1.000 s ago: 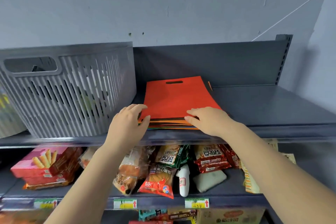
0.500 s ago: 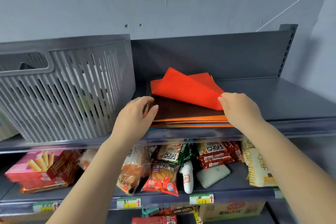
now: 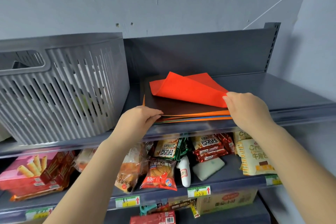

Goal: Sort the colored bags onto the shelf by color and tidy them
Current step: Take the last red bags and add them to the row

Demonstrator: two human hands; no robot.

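A flat stack of colored bags (image 3: pixel 192 117) lies on the grey top shelf (image 3: pixel 283 96). A red bag (image 3: pixel 187 88) on top is peeled back toward the rear, and my right hand (image 3: pixel 245 108) pinches its front right corner. Under it shows a dark brown bag (image 3: pixel 174 104), with orange, blue and green edges below. My left hand (image 3: pixel 138 121) rests on the stack's front left corner, fingertips pressing the brown bag's edge.
A grey slatted plastic basket (image 3: pixel 60 89) stands on the top shelf left of the stack. The shelf right of the stack is bare metal. The lower shelf (image 3: pixel 223 182) holds snack packets and a pink biscuit box (image 3: pixel 34 171).
My right hand has lifted the red bag's front edge and folded it back, baring the brown bag. My left hand stays at the stack's left corner.
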